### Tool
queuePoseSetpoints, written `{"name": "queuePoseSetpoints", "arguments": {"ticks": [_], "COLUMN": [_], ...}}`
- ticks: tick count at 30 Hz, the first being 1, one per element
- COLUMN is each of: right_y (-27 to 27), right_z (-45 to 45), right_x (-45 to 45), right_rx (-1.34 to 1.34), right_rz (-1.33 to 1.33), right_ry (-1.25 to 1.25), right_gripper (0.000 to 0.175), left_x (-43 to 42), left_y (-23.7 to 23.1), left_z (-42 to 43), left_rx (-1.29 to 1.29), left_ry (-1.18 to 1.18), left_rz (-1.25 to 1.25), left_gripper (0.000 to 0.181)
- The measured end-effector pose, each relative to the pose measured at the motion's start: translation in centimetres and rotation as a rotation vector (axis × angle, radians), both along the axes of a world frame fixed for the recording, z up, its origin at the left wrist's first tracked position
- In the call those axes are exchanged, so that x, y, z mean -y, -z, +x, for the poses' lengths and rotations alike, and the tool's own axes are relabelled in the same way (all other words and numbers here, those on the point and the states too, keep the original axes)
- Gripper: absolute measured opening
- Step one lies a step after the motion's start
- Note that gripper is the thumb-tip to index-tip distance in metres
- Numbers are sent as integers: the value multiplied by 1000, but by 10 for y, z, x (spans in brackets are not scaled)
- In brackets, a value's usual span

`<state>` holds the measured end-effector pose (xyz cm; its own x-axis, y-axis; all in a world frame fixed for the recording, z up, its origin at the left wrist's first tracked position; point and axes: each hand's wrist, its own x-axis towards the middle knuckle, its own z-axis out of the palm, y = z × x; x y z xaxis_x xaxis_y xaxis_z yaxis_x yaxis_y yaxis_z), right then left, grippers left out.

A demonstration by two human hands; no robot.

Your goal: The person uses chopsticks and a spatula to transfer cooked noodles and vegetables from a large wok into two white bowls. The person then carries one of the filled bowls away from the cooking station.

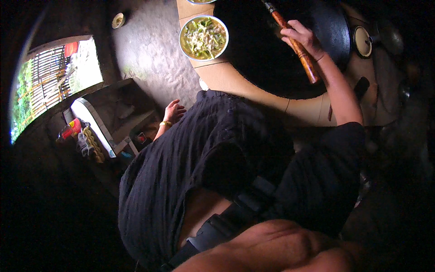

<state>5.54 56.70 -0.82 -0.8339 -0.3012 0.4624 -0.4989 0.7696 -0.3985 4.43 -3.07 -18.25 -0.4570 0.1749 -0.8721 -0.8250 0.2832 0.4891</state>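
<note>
My right hand (302, 39) grips the glossy brown wooden handle (300, 54) of a long cooking utensil. Its metal neck reaches past the top edge, so the working end is out of sight. Below it is the dark round hollow of a large wok (265, 64), its inside too dark to make out. On the tiled stove rim (238, 76) stands a white bowl (204, 38) of broth with chopped greens and pale pieces. My left hand (174, 111), with a yellow bracelet at the wrist, hangs beside my dark clothing with loosely bent fingers and nothing visible in it.
Part of a second bowl (201, 1) shows at the top edge. A small bowl (118, 20) sits farther left. Right of the wok are a black pan (331, 34) and a cream lid with a knob (363, 41). A tiled ledge (97, 125) runs beneath a bright window opening (57, 74).
</note>
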Motion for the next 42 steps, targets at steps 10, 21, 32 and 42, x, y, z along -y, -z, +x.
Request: {"name": "queuePoseSetpoints", "arguments": {"ticks": [10,21,32,42], "right_y": [8,9,28,50], "right_z": [-8,39,11,16], "right_x": [18,-8,6,24], "right_rx": [64,221,113,800], "right_rz": [-182,198,-362,-1296], "right_ry": [51,-108,55,196], "right_gripper": [38,27,27,31], "left_x": [24,6,-9,39], "left_y": [15,7,-4,8], "left_z": [33,18,9,38], "left_rx": [-69,-55,-46,-161], "left_ry": [17,21,50,70], "left_rz": [-34,-75,-65,-120], "left_gripper": [39,38,38,33]}}
